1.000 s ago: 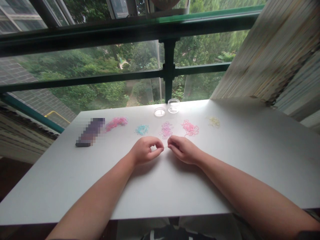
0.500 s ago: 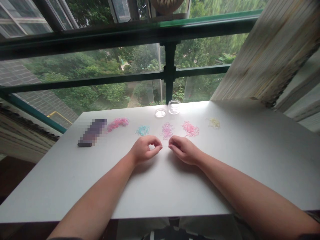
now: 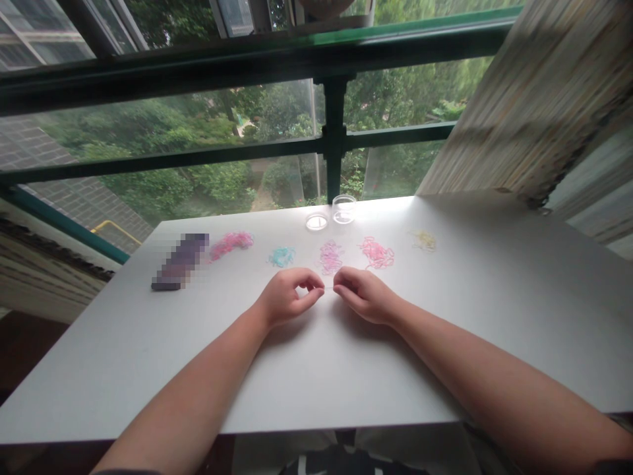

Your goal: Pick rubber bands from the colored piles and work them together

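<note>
My left hand (image 3: 293, 293) is closed in a pinch, thumb against fingertips. My right hand (image 3: 363, 295) faces it with its fingers curled into a pinch too. Between the two sets of fingertips runs a thin pale strand (image 3: 329, 287), which looks like a small rubber band; both hands grip it. Just beyond the fingers lies a heap of lilac-pink rubber bands (image 3: 330, 257). Left of that is a turquoise heap (image 3: 281, 256), and to the right a pink heap (image 3: 376, 253).
A pink-and-lilac clump of bands (image 3: 231, 245) lies further left, beside a blurred dark oblong object (image 3: 180, 262). Yellow bands (image 3: 424, 240) are at the right. A clear round container (image 3: 343, 210) and a clear lid (image 3: 316, 222) stand at the white table's (image 3: 277, 389) back, by the window.
My left fingertips have moved slightly right, narrowing the gap to my right hand. My right hand keeps its place, and the view has shifted a little.
</note>
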Action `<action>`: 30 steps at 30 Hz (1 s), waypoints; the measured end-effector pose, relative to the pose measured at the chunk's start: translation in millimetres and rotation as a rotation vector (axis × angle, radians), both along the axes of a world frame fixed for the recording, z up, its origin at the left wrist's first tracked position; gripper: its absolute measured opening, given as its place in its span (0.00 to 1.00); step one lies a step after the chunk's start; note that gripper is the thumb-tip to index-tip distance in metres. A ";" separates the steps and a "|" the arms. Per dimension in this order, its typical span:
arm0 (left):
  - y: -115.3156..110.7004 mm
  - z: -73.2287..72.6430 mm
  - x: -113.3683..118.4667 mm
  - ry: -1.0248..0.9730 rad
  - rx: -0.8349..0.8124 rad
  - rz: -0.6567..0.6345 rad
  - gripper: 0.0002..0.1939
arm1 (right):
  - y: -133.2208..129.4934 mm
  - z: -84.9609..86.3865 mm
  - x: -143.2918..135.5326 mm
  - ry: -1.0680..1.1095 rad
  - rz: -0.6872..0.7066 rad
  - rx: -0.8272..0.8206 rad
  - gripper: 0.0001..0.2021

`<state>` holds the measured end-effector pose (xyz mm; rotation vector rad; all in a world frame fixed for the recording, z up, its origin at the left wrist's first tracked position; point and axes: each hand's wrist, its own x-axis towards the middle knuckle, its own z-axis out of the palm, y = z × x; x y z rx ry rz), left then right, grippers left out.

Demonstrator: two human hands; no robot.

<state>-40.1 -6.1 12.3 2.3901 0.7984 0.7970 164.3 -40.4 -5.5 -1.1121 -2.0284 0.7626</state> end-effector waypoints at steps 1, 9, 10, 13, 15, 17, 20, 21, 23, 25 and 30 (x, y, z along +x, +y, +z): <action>0.3 -0.1 -0.1 -0.007 0.007 0.005 0.04 | 0.1 -0.1 0.2 0.003 -0.002 -0.001 0.02; 1.5 -3.9 1.8 -0.063 0.067 -0.009 0.07 | 0.4 -2.2 -2.0 0.069 -0.020 -0.045 0.03; 1.9 -4.5 2.3 -0.064 0.078 -0.009 0.06 | 0.2 -2.4 -2.6 0.083 -0.017 -0.062 0.04; 3.1 -5.6 3.2 -0.049 0.096 -0.002 0.05 | -0.6 -2.5 -4.5 0.119 0.007 -0.114 0.04; 3.6 -5.8 3.5 -0.036 0.097 0.001 0.05 | -0.9 -2.2 -5.4 0.146 0.022 -0.146 0.05; 3.7 -5.7 3.7 -0.032 0.094 0.002 0.05 | -1.1 -1.9 -6.1 0.175 0.027 -0.168 0.05; 3.2 -5.2 3.9 -0.035 0.091 -0.005 0.06 | -1.1 -1.7 -6.6 0.196 0.025 -0.182 0.06; 3.0 -5.1 3.9 -0.038 0.090 -0.006 0.06 | -1.1 -1.7 -6.7 0.197 0.024 -0.184 0.06; 2.6 -5.2 3.9 -0.051 0.088 -0.008 0.07 | -1.1 -1.9 -6.6 0.197 0.022 -0.192 0.06; 2.4 -5.4 3.5 -0.069 0.087 -0.012 0.07 | -1.0 -2.1 -6.4 0.197 0.017 -0.194 0.06; 2.8 -5.1 1.8 -0.093 0.096 -0.015 0.06 | -0.1 -1.7 -6.4 0.187 0.006 -0.184 0.06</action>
